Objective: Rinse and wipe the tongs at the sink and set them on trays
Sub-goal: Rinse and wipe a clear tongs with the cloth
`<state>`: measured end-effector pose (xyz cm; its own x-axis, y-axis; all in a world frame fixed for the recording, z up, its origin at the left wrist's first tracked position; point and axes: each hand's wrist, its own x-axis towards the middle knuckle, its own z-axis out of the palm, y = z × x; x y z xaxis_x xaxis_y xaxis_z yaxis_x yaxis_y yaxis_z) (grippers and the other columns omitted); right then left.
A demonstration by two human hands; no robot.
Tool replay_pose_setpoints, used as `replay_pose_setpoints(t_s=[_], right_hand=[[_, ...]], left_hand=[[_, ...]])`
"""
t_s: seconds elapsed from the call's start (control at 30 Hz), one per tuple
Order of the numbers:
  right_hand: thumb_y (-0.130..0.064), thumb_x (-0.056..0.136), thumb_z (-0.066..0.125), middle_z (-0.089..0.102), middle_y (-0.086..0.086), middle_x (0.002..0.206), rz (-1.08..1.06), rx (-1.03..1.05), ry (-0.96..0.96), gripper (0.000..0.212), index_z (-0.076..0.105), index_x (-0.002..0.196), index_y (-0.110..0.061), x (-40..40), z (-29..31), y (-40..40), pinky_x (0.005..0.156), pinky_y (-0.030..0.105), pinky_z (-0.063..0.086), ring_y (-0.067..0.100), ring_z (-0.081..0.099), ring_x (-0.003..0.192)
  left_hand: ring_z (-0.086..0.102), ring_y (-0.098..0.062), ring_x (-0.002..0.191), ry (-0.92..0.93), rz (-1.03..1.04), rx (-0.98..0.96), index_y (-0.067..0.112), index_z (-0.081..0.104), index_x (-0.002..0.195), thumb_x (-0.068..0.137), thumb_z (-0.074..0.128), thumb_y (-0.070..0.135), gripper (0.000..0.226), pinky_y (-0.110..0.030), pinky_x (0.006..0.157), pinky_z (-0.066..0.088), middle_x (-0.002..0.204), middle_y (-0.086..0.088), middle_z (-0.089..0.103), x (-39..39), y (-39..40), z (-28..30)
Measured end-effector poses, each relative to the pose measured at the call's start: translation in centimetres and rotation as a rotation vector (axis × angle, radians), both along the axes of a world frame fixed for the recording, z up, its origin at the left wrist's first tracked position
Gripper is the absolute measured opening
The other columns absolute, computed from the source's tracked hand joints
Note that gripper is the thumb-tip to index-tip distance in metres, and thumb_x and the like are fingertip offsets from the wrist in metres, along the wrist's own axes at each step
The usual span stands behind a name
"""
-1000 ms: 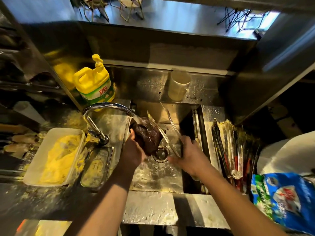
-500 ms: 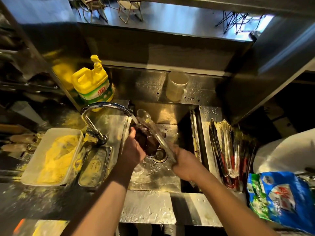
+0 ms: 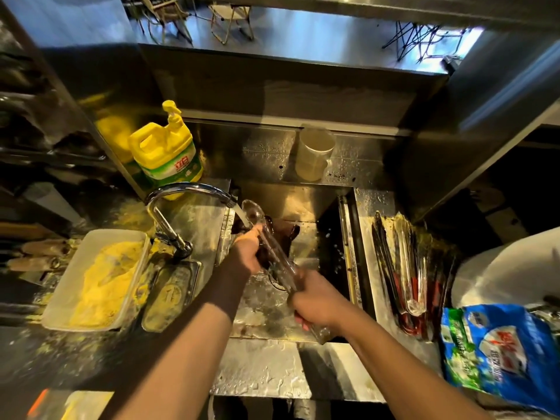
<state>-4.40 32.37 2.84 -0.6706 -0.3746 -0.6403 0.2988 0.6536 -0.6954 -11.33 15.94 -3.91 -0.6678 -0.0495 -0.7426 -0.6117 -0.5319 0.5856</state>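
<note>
Clear plastic tongs [image 3: 266,237] slant across the steel sink [image 3: 303,204], their spoon-shaped tips up under the water running from the curved tap [image 3: 194,189]. My right hand [image 3: 318,304] grips the tongs at their lower handle end. My left hand [image 3: 248,253] holds a dark brown cloth [image 3: 285,234] pressed against the tongs' middle. Several more tongs, clear and dark with red, lie on the draining ledge [image 3: 406,262] to the right of the sink.
A yellow detergent jug [image 3: 166,153] stands behind the tap. A white tray of yellow crumbs [image 3: 100,277] and a small steel tray [image 3: 169,292] lie at left. A pale cup [image 3: 313,153] stands behind the sink. A blue-green bag [image 3: 500,350] sits at right.
The tongs have closed and swung left so their tips sit under the running water. My left hand with the cloth has slid up along them.
</note>
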Motion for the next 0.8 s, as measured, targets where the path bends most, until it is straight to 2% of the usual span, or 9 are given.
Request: replay_pose_setpoints(t_s=[0.07, 0.2, 0.37, 0.43, 0.5, 0.57, 0.67, 0.77, 0.8], right_hand=[[0.003, 0.084, 0.052, 0.061, 0.004, 0.065, 0.014, 0.030, -0.040, 0.038, 0.053, 0.119, -0.010, -0.4, -0.3, 0.0, 0.045, 0.025, 0.049, 0.010, 0.058, 0.045], [0.004, 0.086, 0.049, 0.060, 0.008, 0.068, 0.009, 0.060, -0.040, 0.025, 0.054, 0.109, -0.005, -0.8, -0.5, -0.4, 0.048, 0.028, 0.051, 0.012, 0.059, 0.047], [0.000, 0.086, 0.053, 0.061, 0.010, 0.073, 0.006, 0.089, -0.061, 0.019, 0.056, 0.103, -0.007, -1.0, -0.4, -0.6, 0.049, 0.029, 0.051, 0.015, 0.059, 0.052], [-0.001, 0.085, 0.052, 0.061, 0.009, 0.076, -0.026, 0.091, -0.053, 0.013, 0.054, 0.092, -0.012, -1.2, -0.2, -0.6, 0.051, 0.030, 0.052, 0.017, 0.061, 0.057], [-0.001, 0.082, 0.051, 0.062, 0.012, 0.075, -0.017, 0.085, -0.056, 0.020, 0.056, 0.101, -0.006, -1.3, 0.0, -0.5, 0.048, 0.031, 0.051, 0.019, 0.060, 0.054], [0.000, 0.085, 0.049, 0.061, 0.013, 0.071, -0.028, 0.083, -0.050, 0.022, 0.057, 0.105, -0.002, -1.5, 0.0, -0.2, 0.046, 0.031, 0.051, 0.018, 0.058, 0.049], [0.004, 0.087, 0.048, 0.059, 0.009, 0.065, -0.075, 0.038, -0.043, 0.014, 0.058, 0.090, -0.005, -1.6, 0.1, -0.6, 0.044, 0.027, 0.050, 0.013, 0.057, 0.044], [0.004, 0.088, 0.049, 0.060, 0.009, 0.067, -0.057, 0.025, -0.074, 0.017, 0.056, 0.101, -0.006, -1.6, 0.1, -0.9, 0.041, 0.024, 0.048, 0.010, 0.056, 0.040], [0.003, 0.089, 0.050, 0.060, 0.009, 0.067, -0.071, 0.022, -0.075, 0.015, 0.056, 0.097, -0.008, -1.6, 0.0, -0.9, 0.042, 0.024, 0.048, 0.010, 0.056, 0.041]], left_hand=[[0.064, -0.023, 0.057, -0.014, 0.059, -0.055, 0.010, 0.055, 0.083, 0.108, 0.040, 0.025, 0.032, -0.025, 0.055, 0.056, 0.061, -0.008, 0.067, 0.2, 0.4, 0.1], [0.062, -0.031, 0.081, -0.040, 0.042, -0.046, -0.001, 0.062, 0.104, 0.106, 0.045, 0.026, 0.033, -0.037, 0.064, 0.055, 0.096, -0.020, 0.062, 0.4, 0.7, -0.3], [0.065, -0.025, 0.065, -0.085, 0.103, -0.084, 0.007, 0.060, 0.086, 0.103, 0.050, 0.022, 0.025, -0.038, 0.065, 0.059, 0.075, -0.014, 0.067, 0.0, 0.8, -1.2], [0.066, -0.029, 0.075, -0.094, 0.093, -0.114, 0.003, 0.066, 0.103, 0.101, 0.055, 0.026, 0.026, -0.043, 0.068, 0.059, 0.096, -0.025, 0.070, -0.6, 1.3, -1.6], [0.062, -0.028, 0.086, -0.102, 0.079, -0.129, 0.004, 0.056, 0.135, 0.102, 0.052, 0.027, 0.041, -0.047, 0.088, 0.054, 0.125, -0.025, 0.064, -1.3, 0.9, -1.8], [0.062, -0.029, 0.078, -0.112, 0.127, -0.112, 0.003, 0.054, 0.135, 0.100, 0.057, 0.022, 0.040, -0.046, 0.086, 0.053, 0.108, -0.024, 0.065, -1.7, 1.0, -1.3], [0.062, -0.027, 0.065, -0.117, 0.128, -0.106, -0.002, 0.063, 0.102, 0.099, 0.059, 0.022, 0.024, -0.036, 0.058, 0.061, 0.082, -0.018, 0.061, -2.3, 1.0, -1.0], [0.067, -0.032, 0.088, -0.093, 0.181, -0.120, -0.001, 0.058, 0.129, 0.102, 0.054, 0.022, 0.036, -0.047, 0.090, 0.057, 0.104, -0.021, 0.066, -2.5, 0.3, -1.6], [0.067, -0.034, 0.093, -0.089, 0.174, -0.119, -0.002, 0.057, 0.132, 0.103, 0.053, 0.023, 0.038, -0.048, 0.087, 0.056, 0.107, -0.022, 0.066, -2.4, 0.2, -1.5]])
